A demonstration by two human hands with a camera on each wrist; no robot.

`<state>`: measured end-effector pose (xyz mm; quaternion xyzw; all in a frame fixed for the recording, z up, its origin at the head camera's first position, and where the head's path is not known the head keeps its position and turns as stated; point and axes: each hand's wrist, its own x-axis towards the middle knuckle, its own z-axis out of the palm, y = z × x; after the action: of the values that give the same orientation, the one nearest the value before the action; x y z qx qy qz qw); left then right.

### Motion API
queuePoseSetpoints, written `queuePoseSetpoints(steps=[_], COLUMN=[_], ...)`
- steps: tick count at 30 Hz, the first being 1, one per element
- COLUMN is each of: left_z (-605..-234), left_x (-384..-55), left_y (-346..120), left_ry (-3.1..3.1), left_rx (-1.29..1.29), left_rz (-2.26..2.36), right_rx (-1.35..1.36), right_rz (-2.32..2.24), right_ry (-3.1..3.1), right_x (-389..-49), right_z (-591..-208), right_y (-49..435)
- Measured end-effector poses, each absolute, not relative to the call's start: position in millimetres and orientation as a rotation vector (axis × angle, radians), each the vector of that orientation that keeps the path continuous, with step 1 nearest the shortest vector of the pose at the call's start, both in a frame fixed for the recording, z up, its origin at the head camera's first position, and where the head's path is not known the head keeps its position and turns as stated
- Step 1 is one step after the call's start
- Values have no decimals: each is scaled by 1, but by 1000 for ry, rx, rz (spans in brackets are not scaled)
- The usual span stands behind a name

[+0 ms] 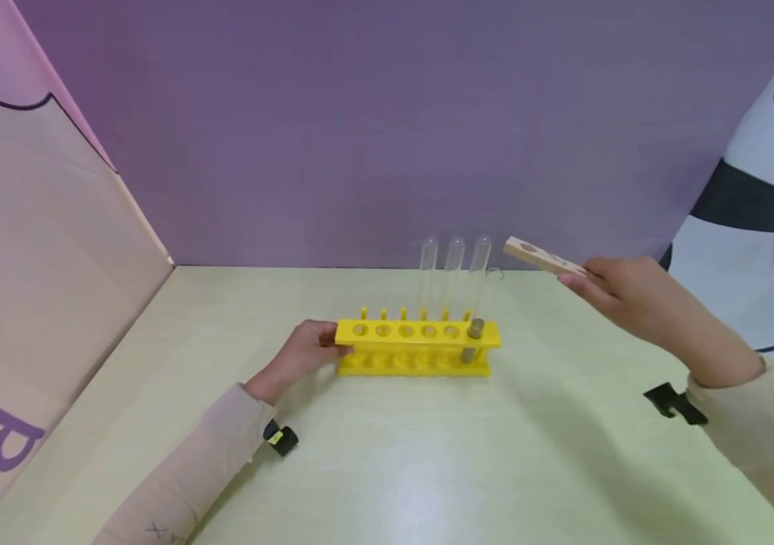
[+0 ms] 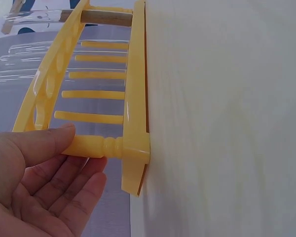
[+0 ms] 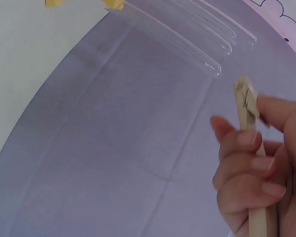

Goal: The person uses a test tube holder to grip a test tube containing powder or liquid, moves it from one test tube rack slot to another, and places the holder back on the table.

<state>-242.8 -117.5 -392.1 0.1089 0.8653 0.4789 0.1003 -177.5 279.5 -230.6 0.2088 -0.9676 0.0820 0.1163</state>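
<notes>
On pale tabletop (image 1: 373, 446), left hand (image 1: 300, 354) grips yellow rack (image 1: 417, 342) at one end

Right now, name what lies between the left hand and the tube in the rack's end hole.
In the head view, five empty holes of the yellow rack lie between the left hand and the tube.

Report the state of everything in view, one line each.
Yellow rack: upright, five holes empty
Upright tube: in the rightmost hole, grey-brown contents in lower part
Three inverted tubes: on the rear pegs, seemingly empty
Wooden clamp: held aloft, no tube in it
Left grip: holding rack's left end
Right grip: holding the clamp
</notes>
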Motion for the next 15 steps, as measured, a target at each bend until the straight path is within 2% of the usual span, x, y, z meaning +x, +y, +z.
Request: queuePoseSetpoints(steps=[7, 15], left_z=[-391, -390], left_x=[-243, -243], left_y=[-117, -117], left_ry=[2557, 2563], left_rx=[324, 331], left_rz=[1402, 1398], right_rx=[822, 857], right_rz=[239, 288], right_ry=[-2727, -2720], right_x=[-181, -183], right_z=[-229, -223], right_y=[276, 271])
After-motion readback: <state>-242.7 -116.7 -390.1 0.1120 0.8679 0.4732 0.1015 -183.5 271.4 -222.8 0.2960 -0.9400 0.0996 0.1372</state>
